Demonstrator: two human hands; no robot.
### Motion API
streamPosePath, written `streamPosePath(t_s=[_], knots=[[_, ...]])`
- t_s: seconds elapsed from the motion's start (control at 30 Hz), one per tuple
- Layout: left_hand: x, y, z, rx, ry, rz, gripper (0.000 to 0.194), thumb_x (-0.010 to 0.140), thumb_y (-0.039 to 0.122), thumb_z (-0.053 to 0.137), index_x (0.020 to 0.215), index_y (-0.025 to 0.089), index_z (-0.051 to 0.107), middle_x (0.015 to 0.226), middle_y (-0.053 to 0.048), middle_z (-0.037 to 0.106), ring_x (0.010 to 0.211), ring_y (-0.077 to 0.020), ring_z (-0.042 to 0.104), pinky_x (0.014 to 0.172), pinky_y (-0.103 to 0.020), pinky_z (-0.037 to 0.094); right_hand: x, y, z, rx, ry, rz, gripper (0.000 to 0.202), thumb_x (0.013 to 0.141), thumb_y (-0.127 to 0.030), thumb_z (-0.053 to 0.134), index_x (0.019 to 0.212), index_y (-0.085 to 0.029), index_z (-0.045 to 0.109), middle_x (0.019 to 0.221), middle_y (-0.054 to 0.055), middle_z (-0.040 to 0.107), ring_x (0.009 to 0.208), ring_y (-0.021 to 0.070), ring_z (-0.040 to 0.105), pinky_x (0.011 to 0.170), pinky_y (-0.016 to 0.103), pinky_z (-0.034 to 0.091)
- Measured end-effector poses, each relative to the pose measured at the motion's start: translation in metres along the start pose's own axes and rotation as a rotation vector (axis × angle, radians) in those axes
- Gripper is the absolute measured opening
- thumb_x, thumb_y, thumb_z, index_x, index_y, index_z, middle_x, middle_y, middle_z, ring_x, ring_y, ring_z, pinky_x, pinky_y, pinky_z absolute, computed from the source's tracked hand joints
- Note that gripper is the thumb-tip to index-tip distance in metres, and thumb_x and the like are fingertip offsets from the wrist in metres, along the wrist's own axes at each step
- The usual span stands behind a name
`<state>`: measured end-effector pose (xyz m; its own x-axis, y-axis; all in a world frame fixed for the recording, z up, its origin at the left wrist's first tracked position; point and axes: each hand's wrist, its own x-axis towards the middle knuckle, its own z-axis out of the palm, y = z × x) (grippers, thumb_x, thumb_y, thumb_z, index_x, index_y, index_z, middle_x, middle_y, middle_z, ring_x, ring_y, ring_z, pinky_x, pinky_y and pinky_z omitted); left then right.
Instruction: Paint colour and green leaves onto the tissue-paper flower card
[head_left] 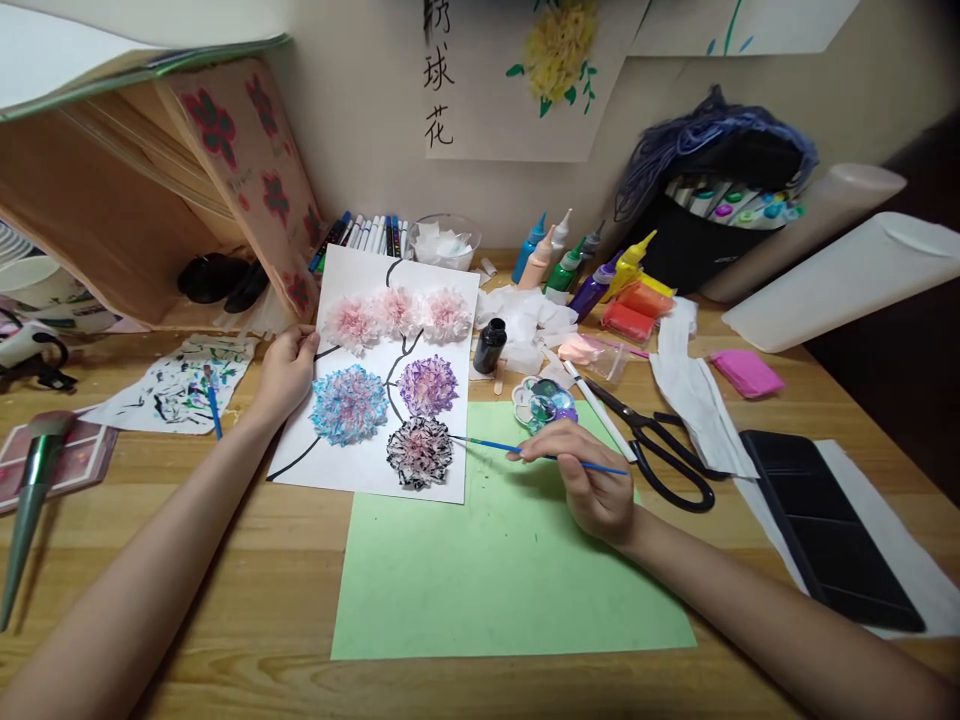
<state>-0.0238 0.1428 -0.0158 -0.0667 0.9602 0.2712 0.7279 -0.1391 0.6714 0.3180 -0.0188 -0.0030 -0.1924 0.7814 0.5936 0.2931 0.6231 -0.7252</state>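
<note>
The left hand [289,368], curled, holds the white sheet [369,357] by its left edge, probably steadying it; the right hand [596,483] pinches a blue brush [491,444] — tip beside the black-edged flower [420,453], contact unclear — over green paper [480,580], likely shielding the table [247,660].

A flower-patterned box [240,205] stands at upper left. Black scissors [637,423] and a pink packet [746,373] lie at right.
</note>
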Motion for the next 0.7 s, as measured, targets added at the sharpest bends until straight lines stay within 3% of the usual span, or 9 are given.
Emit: streamPosePath(t_s=[0.57, 0.7], knots=[[-0.0003, 0.0027, -0.0003, 0.012, 0.014, -0.001, 0.022, 0.085, 0.025, 0.044, 0.093, 0.010, 0.059, 0.084, -0.005, 0.063, 0.078, -0.0156, 0.055, 0.076, -0.027, 0.041, 0.0016, -0.0021, 0.0001, -0.036, -0.039, -0.039, 0.025, 0.090, -0.016, 0.038, 0.093, -0.020, 0.063, 0.081, 0.006, 0.068, 0.078, 0.0180, 0.060, 0.069, 0.034, 0.049], [-0.0002, 0.0030, -0.0005, 0.011, 0.017, -0.005, 0.022, 0.085, 0.028, 0.044, 0.092, 0.013, 0.058, 0.085, -0.006, 0.063, 0.079, -0.0166, 0.056, 0.077, -0.028, 0.042, -0.0004, -0.0004, -0.0002, -0.017, 0.033, -0.030, 0.027, 0.090, -0.017, 0.037, 0.090, -0.020, 0.063, 0.078, 0.005, 0.067, 0.076, 0.0182, 0.060, 0.067, 0.034, 0.048]])
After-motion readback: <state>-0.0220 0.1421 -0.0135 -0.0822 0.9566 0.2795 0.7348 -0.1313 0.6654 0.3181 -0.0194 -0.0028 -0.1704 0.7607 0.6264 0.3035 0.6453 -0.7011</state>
